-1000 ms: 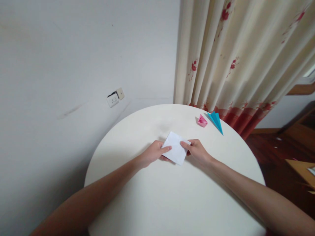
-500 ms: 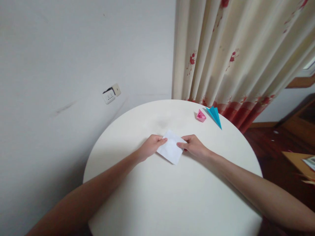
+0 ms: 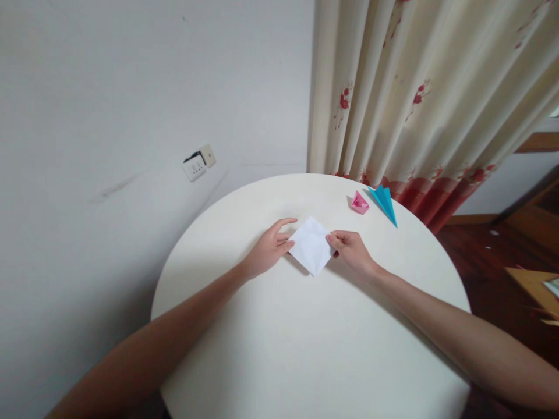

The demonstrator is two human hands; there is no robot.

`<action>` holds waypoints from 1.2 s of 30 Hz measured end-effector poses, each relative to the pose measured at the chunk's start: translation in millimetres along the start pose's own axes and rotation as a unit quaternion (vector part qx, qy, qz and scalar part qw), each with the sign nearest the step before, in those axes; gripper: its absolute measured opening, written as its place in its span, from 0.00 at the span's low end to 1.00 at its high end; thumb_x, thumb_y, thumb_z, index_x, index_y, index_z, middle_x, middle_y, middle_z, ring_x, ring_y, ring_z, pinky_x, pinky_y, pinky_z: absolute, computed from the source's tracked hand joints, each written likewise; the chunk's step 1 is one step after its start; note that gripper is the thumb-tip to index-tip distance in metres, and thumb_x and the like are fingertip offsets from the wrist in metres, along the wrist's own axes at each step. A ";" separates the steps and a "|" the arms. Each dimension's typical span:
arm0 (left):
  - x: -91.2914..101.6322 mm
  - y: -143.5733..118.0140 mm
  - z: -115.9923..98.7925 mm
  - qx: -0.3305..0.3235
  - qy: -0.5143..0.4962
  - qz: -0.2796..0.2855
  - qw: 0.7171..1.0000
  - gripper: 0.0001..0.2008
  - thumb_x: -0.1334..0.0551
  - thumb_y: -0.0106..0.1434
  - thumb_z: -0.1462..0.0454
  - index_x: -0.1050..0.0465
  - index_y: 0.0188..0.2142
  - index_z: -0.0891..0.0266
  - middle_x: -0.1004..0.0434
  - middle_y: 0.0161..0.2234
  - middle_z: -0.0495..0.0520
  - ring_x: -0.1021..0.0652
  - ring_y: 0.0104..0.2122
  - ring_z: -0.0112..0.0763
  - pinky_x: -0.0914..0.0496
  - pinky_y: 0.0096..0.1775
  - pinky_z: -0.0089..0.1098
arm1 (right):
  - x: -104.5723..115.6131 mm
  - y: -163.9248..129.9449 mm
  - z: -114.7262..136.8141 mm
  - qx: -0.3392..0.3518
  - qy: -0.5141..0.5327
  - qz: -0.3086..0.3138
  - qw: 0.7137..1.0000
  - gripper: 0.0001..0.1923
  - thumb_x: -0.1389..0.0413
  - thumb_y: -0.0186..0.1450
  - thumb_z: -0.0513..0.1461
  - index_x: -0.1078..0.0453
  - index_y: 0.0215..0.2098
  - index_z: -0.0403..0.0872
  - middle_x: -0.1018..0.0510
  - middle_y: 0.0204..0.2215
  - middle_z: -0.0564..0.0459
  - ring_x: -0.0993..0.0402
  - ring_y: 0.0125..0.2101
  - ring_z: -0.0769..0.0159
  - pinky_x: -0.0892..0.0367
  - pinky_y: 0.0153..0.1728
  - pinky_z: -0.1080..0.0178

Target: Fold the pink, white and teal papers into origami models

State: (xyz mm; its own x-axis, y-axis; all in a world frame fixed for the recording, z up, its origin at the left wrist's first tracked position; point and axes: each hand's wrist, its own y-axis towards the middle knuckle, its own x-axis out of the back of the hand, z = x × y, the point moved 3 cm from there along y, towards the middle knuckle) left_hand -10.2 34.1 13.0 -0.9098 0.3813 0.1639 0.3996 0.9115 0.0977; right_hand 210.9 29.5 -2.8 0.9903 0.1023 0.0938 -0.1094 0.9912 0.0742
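Soft, even daylight fills the scene, filtering through the curtain (image 3: pixel 419 99) (no glare). Faint shadows lie just under the fingers (image 3: pixel 286 221) on the table (image 3: pixel 305 349). Straight lines bow toward the edges, and the forearms look stretched and slightly soft.

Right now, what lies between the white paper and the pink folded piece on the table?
Nothing: in the head view only bare tabletop separates the white paper from the pink folded piece. The blue folded piece lies beyond the pink one.
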 end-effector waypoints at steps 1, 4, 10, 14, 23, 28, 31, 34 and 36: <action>-0.3 -0.3 -1.7 -0.013 -0.002 0.010 1.000 0.33 0.33 0.60 0.59 0.41 0.63 0.62 0.20 0.44 0.59 0.19 0.41 0.37 0.28 0.42 0.32 | 0.5 -0.1 0.5 0.002 0.001 -0.004 1.000 0.22 0.40 0.57 0.55 0.26 0.26 0.44 0.28 0.20 0.53 0.37 0.22 0.68 0.40 0.23 0.64; -1.2 -0.8 -4.2 -0.039 0.016 0.054 0.998 0.36 0.28 0.54 0.63 0.36 0.61 0.63 0.26 0.56 0.63 0.23 0.51 0.41 0.29 0.48 0.34 | 1.2 -0.5 2.4 0.005 0.006 -0.013 1.000 0.21 0.40 0.57 0.53 0.25 0.29 0.43 0.27 0.21 0.52 0.36 0.22 0.68 0.39 0.23 0.64; 4.0 0.9 -3.8 -0.027 0.084 0.044 0.995 0.39 0.25 0.48 0.65 0.31 0.60 0.66 0.29 0.59 0.65 0.23 0.51 0.45 0.30 0.51 0.38 | 0.2 -1.0 5.7 0.002 0.006 -0.024 1.000 0.23 0.41 0.57 0.49 0.26 0.43 0.41 0.26 0.21 0.54 0.34 0.21 0.68 0.38 0.22 0.64; 5.3 1.7 -4.3 -0.015 0.057 0.047 0.997 0.36 0.26 0.49 0.63 0.28 0.58 0.67 0.25 0.55 0.65 0.22 0.49 0.44 0.28 0.48 0.38 | 0.0 -1.4 6.3 0.022 -0.006 -0.021 1.000 0.24 0.42 0.58 0.47 0.29 0.49 0.41 0.30 0.18 0.59 0.36 0.18 0.69 0.39 0.21 0.65; 8.0 3.2 1.0 0.016 0.017 0.056 0.998 0.37 0.27 0.52 0.59 0.31 0.60 0.68 0.25 0.55 0.66 0.22 0.50 0.46 0.29 0.52 0.41 | -1.0 -0.7 3.6 0.070 -0.002 -0.005 0.998 0.21 0.42 0.60 0.45 0.26 0.48 0.44 0.22 0.31 0.52 0.34 0.21 0.71 0.37 0.22 0.65; 8.4 1.7 -0.3 0.018 0.031 0.066 0.997 0.37 0.28 0.55 0.59 0.33 0.62 0.70 0.23 0.53 0.65 0.22 0.49 0.44 0.29 0.52 0.41 | -1.0 -0.9 5.0 0.052 -0.027 -0.019 0.998 0.18 0.42 0.59 0.45 0.23 0.42 0.42 0.20 0.30 0.49 0.34 0.21 0.69 0.35 0.23 0.64; 9.0 0.6 -2.0 0.015 0.056 0.068 0.996 0.37 0.29 0.55 0.61 0.34 0.62 0.68 0.22 0.51 0.64 0.21 0.49 0.44 0.28 0.51 0.40 | -0.5 -0.7 4.5 0.045 -0.033 -0.024 0.998 0.19 0.42 0.59 0.45 0.22 0.43 0.42 0.19 0.30 0.48 0.33 0.21 0.69 0.34 0.23 0.63; 8.9 0.8 -2.8 0.007 0.068 0.071 0.995 0.37 0.29 0.55 0.62 0.34 0.63 0.68 0.21 0.50 0.64 0.21 0.49 0.45 0.28 0.51 0.41 | 0.0 -0.8 4.4 0.042 -0.032 -0.029 0.998 0.20 0.42 0.59 0.45 0.22 0.44 0.41 0.19 0.32 0.47 0.33 0.22 0.69 0.34 0.23 0.64; 8.6 1.4 -2.3 0.006 0.064 0.074 0.995 0.38 0.28 0.54 0.62 0.35 0.63 0.68 0.21 0.50 0.64 0.22 0.50 0.46 0.28 0.51 0.42 | 0.0 -1.0 4.6 0.040 -0.032 -0.029 0.998 0.21 0.41 0.59 0.45 0.22 0.44 0.40 0.19 0.31 0.46 0.33 0.22 0.69 0.34 0.24 0.64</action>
State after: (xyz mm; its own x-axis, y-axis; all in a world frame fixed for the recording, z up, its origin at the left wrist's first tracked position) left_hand -17.2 38.3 16.8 -0.8190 0.4892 0.3000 0.5261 0.8488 0.0523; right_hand 210.7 28.1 1.8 0.9881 0.0375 0.1492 -0.0617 0.9850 0.1609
